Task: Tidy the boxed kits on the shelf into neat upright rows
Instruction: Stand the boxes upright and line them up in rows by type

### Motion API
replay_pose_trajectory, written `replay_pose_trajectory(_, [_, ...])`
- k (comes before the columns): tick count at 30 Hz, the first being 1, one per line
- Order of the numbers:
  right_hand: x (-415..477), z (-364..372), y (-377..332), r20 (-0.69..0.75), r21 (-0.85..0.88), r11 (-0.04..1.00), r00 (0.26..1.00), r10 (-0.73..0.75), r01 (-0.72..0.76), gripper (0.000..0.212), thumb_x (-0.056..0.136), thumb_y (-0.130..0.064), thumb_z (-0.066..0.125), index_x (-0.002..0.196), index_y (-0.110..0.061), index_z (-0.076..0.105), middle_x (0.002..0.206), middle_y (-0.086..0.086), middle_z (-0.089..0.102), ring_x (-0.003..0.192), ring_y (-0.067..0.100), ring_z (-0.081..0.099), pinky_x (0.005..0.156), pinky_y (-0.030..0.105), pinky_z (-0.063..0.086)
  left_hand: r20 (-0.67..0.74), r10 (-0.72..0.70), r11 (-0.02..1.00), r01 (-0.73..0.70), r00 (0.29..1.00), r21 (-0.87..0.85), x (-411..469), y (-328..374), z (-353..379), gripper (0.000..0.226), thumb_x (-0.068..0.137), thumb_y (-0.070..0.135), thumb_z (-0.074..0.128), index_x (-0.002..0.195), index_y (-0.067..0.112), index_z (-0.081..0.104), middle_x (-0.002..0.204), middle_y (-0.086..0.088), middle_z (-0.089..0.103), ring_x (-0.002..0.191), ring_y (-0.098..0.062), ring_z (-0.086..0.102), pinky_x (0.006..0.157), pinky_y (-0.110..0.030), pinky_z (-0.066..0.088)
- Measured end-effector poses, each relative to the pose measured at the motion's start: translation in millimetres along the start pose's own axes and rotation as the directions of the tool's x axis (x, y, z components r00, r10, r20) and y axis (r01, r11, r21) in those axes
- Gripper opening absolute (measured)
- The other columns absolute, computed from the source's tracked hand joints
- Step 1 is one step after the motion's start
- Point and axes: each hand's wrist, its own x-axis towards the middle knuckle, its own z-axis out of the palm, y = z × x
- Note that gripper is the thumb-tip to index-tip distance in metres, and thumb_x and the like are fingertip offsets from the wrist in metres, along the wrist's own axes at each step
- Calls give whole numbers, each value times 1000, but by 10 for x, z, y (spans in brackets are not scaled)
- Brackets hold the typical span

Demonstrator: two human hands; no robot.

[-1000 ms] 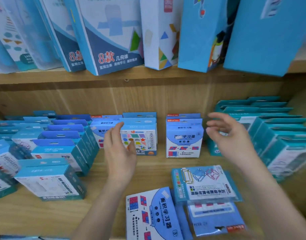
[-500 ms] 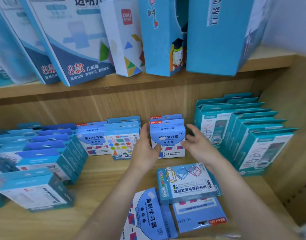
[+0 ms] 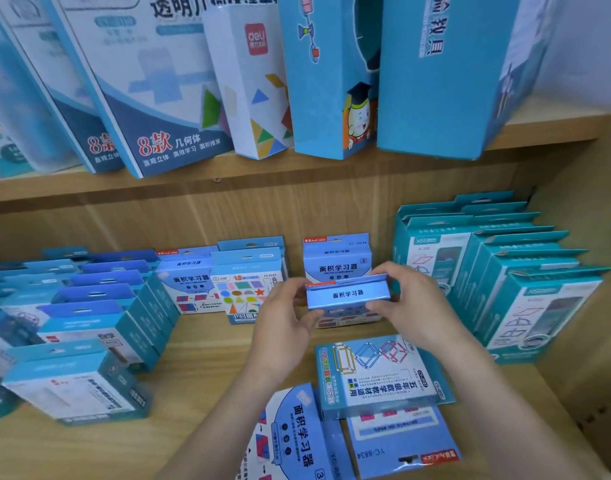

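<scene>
**Blue kit box gripped at both ends over the wooden shelf**

A small rectangular kit box [image 3: 347, 294] of glossy blue card is held near the middle of the lower shelf [image 3: 210, 358], a board of pale, smooth wood grain. It is tipped so that its narrow printed edge is turned toward the camera. Its nine o'clock end is clasped by the curled fingers of the left hand [image 3: 286, 320], and its three o'clock end by those of the right hand [image 3: 411, 306]. At twelve o'clock from it, a matching box [image 3: 337, 261] is seen standing upright. At six o'clock, three flat boxes [image 3: 376, 372] are laid overlapping on the board. At three o'clock a teal row [image 3: 504, 271] is stood leaning, and at nine o'clock blue-topped rows [image 3: 106, 306] with slotted hang tabs are ranged.
</scene>
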Motion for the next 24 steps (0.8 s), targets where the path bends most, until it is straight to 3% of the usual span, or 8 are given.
replay_pose_trajectory(3, [-4, -38, -5, 30, 81, 997, 1000, 4, -6, 38, 78, -17, 76, 108, -32, 60, 105, -10, 64, 92, 14, 62, 83, 33, 51, -2, 9, 1000, -9, 1000, 16, -29, -12, -50, 37, 84, 12, 69, 115, 24, 53, 101, 19, 59, 95, 1, 57, 78, -11, 44])
replay_pose_trajectory(5, [-3, -30, 7, 73, 136, 990, 997, 37, -47, 44, 79, -16, 75, 115, -33, 57, 108, -12, 62, 95, 12, 63, 86, 33, 51, -28, -27, 1000, 27, 999, -15, -54, -76, -137, 36, 85, 8, 68, 110, 28, 52, 98, 21, 61, 94, -4, 61, 80, -22, 50])
replay_pose_trajectory(8, [33, -12, -22, 140, 139, 983, 985, 101, -120, 61, 83, -20, 71, 136, -29, 42, 118, -7, 52, 107, 13, 57, 94, 34, 46, -121, -186, 951, 148, 975, -270, -77, -141, -316, 40, 87, -1, 61, 96, 36, 50, 99, 19, 61, 92, -10, 64, 72, -39, 57])
replay_pose_trajectory(11, [153, 69, -74, 194, 285, 928, 962, 191, -242, 74, 85, -22, 69, 146, -21, 27, 130, 1, 51, 122, 19, 50, 103, 35, 39, -231, -314, 844, 160, 921, -512, -68, -146, -487, 30, 91, -2, 55, 98, 26, 49, 98, 7, 57, 83, -8, 63, 57, -26, 58])
replay_pose_trajectory(13, [265, 136, -89, 202, 242, 936, 956, 211, -257, 68, 86, -22, 68, 142, -19, 31, 125, -6, 53, 122, 20, 51, 100, 32, 39, -289, -343, 812, 128, 894, -570, -43, -159, -593, 23, 93, -2, 53, 106, 15, 46, 96, 3, 56, 83, -11, 61, 54, -24, 57])
replay_pose_trajectory(17, [458, 291, -128, 132, 58, 980, 975, 181, -190, 35, 87, -28, 65, 118, -15, 54, 119, 2, 64, 106, 22, 60, 80, 29, 45, -327, -349, 836, 134, 878, -532, -24, -214, -752, 24, 92, 1, 55, 109, 15, 45, 98, 0, 58, 82, -13, 61, 59, -29, 60])
replay_pose_trajectory(21, [554, 446, -178, 94, -56, 988, 985, 146, -141, 29, 88, -32, 64, 110, -14, 62, 110, 4, 68, 96, 24, 63, 76, 29, 48, -346, -342, 848, 129, 874, -513, -80, -267, -810, 27, 90, -1, 57, 108, 17, 47, 97, 2, 55, 82, -10, 63, 57, -25, 58])
replay_pose_trajectory(24, [539, 396, -208, 110, -88, 986, 982, 152, -143, 28, 90, -34, 61, 110, -14, 61, 110, 4, 68, 94, 25, 63, 75, 30, 48, -348, -329, 855, 120, 878, -505, -145, -253, -845, 35, 91, -5, 54, 99, 29, 49, 96, 11, 56, 75, 2, 65, 57, -23, 58])
